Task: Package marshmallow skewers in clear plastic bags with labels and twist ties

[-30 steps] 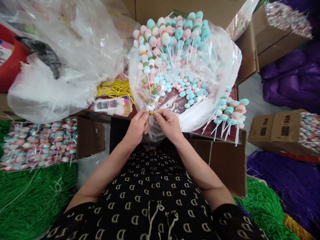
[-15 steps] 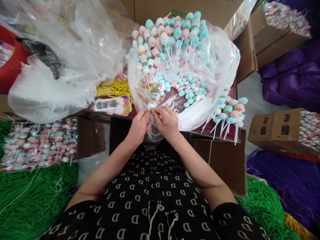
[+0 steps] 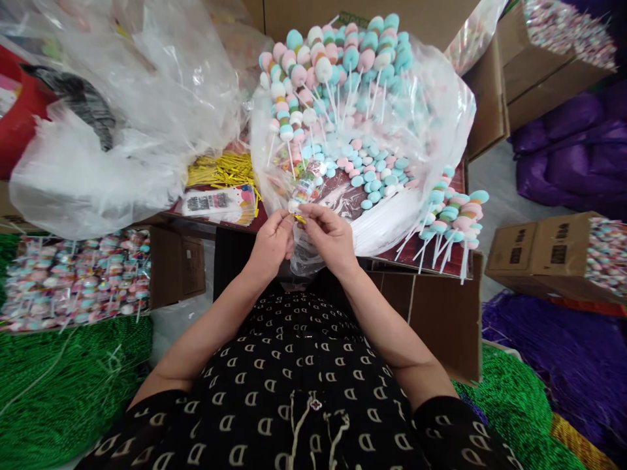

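Apparently, a clear-bagged candy skewer [image 3: 306,189] looks multicoloured.

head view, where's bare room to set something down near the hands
Grey floor shows between the purple bundles and the cardboard carton; a cardboard flap right of the lap is also bare. Crowded: the bagged candy skewers straight ahead.

Left hand [image 3: 272,245], right hand [image 3: 329,240], pinching bagged candy skewer [image 3: 306,189], gold tie [image 3: 300,219]

One head-worn view only, aimed forward and down, close above the left hand [image 3: 271,244] and right hand [image 3: 327,239].
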`<state>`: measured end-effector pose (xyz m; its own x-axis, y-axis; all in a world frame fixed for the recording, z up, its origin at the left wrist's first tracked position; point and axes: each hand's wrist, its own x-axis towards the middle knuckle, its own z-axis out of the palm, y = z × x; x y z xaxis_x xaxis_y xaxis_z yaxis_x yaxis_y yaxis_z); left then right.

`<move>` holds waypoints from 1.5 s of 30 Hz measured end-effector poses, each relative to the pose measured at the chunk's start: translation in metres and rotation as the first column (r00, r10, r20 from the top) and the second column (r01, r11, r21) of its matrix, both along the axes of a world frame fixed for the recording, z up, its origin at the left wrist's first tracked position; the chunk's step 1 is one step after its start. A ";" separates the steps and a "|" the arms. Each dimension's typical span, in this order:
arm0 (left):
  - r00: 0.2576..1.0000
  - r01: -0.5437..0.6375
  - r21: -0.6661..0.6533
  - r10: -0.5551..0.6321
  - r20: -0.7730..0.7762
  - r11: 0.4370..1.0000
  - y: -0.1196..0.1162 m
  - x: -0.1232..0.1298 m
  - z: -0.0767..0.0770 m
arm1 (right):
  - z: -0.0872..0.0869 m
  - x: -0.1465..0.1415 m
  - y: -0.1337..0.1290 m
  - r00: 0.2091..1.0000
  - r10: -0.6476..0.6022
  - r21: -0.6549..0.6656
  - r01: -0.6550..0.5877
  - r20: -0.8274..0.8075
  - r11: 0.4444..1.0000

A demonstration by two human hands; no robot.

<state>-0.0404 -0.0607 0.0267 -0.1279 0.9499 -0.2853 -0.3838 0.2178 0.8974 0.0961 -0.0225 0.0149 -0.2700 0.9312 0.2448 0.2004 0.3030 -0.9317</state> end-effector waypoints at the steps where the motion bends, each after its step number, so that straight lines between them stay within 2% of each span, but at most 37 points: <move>1: 1.000 0.009 -0.003 -0.009 0.018 1.000 0.001 0.000 0.003 | -0.001 0.001 0.000 1.000 0.018 -0.008 -0.018 -0.022 1.000; 3: 0.999 0.035 -0.010 -0.035 0.034 0.999 0.001 -0.001 0.008 | -0.002 0.005 0.001 0.999 0.030 0.066 -0.032 0.029 0.997; 5: 0.996 0.072 -0.029 -0.071 0.063 0.997 0.001 -0.001 0.013 | -0.003 0.009 0.005 0.989 -0.004 0.198 -0.027 0.151 0.980; 9: 0.989 0.118 -0.046 -0.113 0.100 0.992 0.000 0.002 0.017 | -0.004 0.017 0.016 0.943 -0.071 0.420 -0.077 0.325 0.904; 13: 0.993 0.107 -0.021 -0.106 0.053 0.994 0.000 0.004 0.015 | -0.005 0.021 0.024 0.918 -0.078 0.509 -0.144 0.388 0.848; 17: 0.995 0.024 0.064 -0.018 -0.095 0.998 -0.001 0.006 0.010 | -0.001 0.019 0.021 0.932 -0.021 0.460 -0.159 0.361 0.874; 21: 0.979 -0.022 0.114 0.045 -0.201 0.993 -0.001 0.006 0.007 | 0.000 0.013 0.011 0.957 -0.045 0.396 -0.076 0.286 0.915; 26: 0.966 -0.015 0.112 0.043 -0.253 0.994 -0.001 0.004 0.004 | -0.002 0.009 0.002 0.969 -0.069 0.359 -0.021 0.235 0.933; 30: 0.961 0.013 0.117 0.020 -0.275 0.993 -0.002 0.008 0.002 | -0.002 0.006 0.000 0.980 -0.128 0.331 0.071 0.154 0.941; 32: 0.964 0.013 0.128 0.021 -0.265 0.992 -0.003 0.010 0.002 | -0.003 0.003 -0.002 0.981 -0.167 0.242 0.140 0.095 0.960; 34: 0.970 -0.001 0.142 0.035 -0.241 0.990 -0.004 0.012 0.001 | -0.005 -0.001 -0.004 0.978 -0.207 0.083 0.204 0.034 0.976; 36: 0.973 -0.021 0.153 0.055 -0.224 0.988 -0.005 0.013 -0.001 | -0.008 -0.006 -0.007 0.973 -0.226 -0.093 0.222 -0.040 0.971; 38: 0.973 -0.031 0.157 0.066 -0.219 0.987 -0.005 0.012 -0.002 | -0.010 -0.009 -0.008 0.969 -0.224 -0.194 0.202 -0.100 0.960; 39: 0.974 -0.027 0.154 0.060 -0.216 0.988 -0.004 0.012 -0.003 | -0.010 -0.009 -0.008 0.968 -0.223 -0.200 0.198 -0.112 0.960; 41: 0.980 -0.010 0.136 0.037 -0.194 0.991 -0.003 0.012 -0.003 | -0.010 -0.008 -0.007 0.973 -0.213 -0.114 0.202 -0.088 0.973; 43: 0.990 0.000 0.108 0.015 -0.144 0.994 -0.002 0.012 -0.002 | -0.009 -0.003 -0.005 0.983 -0.183 0.068 0.183 -0.010 0.981; 45: 0.996 0.000 0.073 0.006 -0.085 0.997 0.000 0.013 0.002 | -0.009 0.003 0.000 0.984 -0.149 0.267 0.118 0.098 0.956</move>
